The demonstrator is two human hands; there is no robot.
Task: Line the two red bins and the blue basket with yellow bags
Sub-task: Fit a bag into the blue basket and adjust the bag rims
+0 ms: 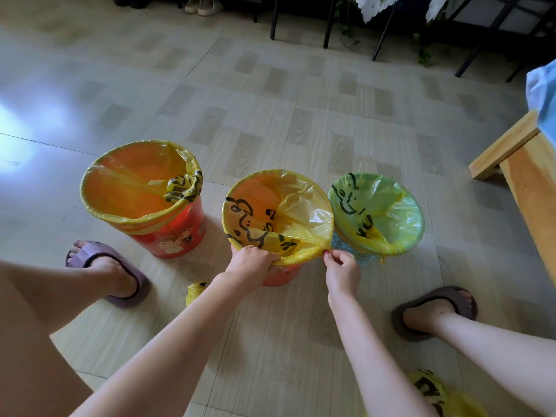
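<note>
Middle red bin (281, 276) stands on the floor between the other two containers, its yellow bag (304, 218) already draped inside and folded over most of the rim. The near edge is the part being worked. Left hand (251, 260) grips a bunched fold of film at the near-left rim, fingers curled over it. Right hand (341, 270) pinches the bag edge at the near-right rim between thumb and fingertips, other fingers curled.

Handling judgement: the film looks thin, light, slick and crinkly, with no stiffness, so it will likely slip back off the rim unless pulled taut and tucked down. Best hold is the hem itself, two points apart, stretching outward over the lip. It would tear if yanked on one spot. The bin looks like light rigid plastic and could tip or slide under a hard pull.

Left red bin (171, 236) is lined, with the film smooth across the opening and a printed knot of slack at the far-right rim. Blue basket (343, 246) just beside on the right is lined too; the yellow over blue reads green. All three are round, tapered tubs.

Spare yellow bags: one on the floor by the left forearm (195, 291), another at bottom right (436, 392). Glossy wood-pattern tile floor (270, 100), purple slippers (445, 302), wooden bench leg (511, 158) at right.
</note>
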